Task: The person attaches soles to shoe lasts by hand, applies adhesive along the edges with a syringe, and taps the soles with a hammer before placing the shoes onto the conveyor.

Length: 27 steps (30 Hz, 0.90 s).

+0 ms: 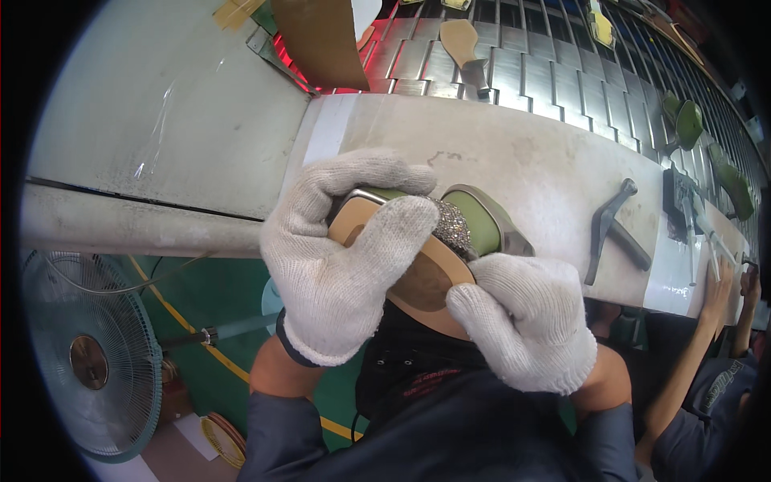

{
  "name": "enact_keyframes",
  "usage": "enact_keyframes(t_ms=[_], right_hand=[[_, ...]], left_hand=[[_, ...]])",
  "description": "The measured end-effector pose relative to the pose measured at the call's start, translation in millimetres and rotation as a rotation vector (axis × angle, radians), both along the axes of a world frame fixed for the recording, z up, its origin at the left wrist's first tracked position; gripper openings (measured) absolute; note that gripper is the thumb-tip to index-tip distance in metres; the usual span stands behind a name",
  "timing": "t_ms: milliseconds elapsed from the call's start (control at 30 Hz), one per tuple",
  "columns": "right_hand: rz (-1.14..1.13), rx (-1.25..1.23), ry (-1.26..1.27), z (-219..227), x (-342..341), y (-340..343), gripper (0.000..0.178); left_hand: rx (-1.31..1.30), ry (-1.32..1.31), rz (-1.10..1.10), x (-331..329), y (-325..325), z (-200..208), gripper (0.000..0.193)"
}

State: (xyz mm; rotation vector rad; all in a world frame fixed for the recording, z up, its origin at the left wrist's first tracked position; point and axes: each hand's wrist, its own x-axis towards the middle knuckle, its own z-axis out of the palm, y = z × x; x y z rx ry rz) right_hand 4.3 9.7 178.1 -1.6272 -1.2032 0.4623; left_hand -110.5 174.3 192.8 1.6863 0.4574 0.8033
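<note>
Both of my hands wear white knitted gloves and hold a sandal (422, 285) with its tan sole turned toward me. My left hand (337, 249) wraps round one end, thumb lying across the sole. At the other end my right hand (526, 321) is closed, its thumb and fingers pinching the sole's edge. A glittering stone-covered strap (454, 229) shows behind the sole. Just beyond it is a green rounded form (479, 215) with a grey rim; I cannot tell whether it belongs to the same sandal.
A hammer (614, 229) lies on the pale worktable (554, 173), with a metal fixture (687, 205) farther right. Beyond runs a slatted metal conveyor (514, 68) carrying a tan sole (459, 44) and green shoe forms (688, 124). A fan (92, 353) stands left; a co-worker's arm (695, 345) reaches in right.
</note>
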Motion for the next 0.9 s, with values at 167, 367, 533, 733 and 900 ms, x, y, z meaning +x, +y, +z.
enact_keyframes(t_ms=[167,367,533,733,900], right_hand=[[-0.022,-0.031,-0.226,2.9,4.8,-0.2,0.028],[0.017,-0.287,-0.805,-38.1,49.4,9.8,0.016],[-0.043,-0.198,-0.793,-47.0,62.5,-3.3,0.017],[0.043,-0.226,-0.798,-55.1,74.3,-1.0,0.021],[0.045,-0.147,-0.816,-59.9,78.5,0.8,0.016]], left_hand=[[-0.019,-0.174,0.013,-1.1,-0.2,-25.7,0.022],[0.238,-0.14,-0.012,-4.9,2.0,-152.4,0.035],[0.491,-0.064,-0.099,1.8,12.6,-135.1,0.038],[0.553,0.002,-0.148,7.2,14.2,-120.0,0.037],[0.597,0.017,-0.14,12.5,12.5,-120.1,0.036]])
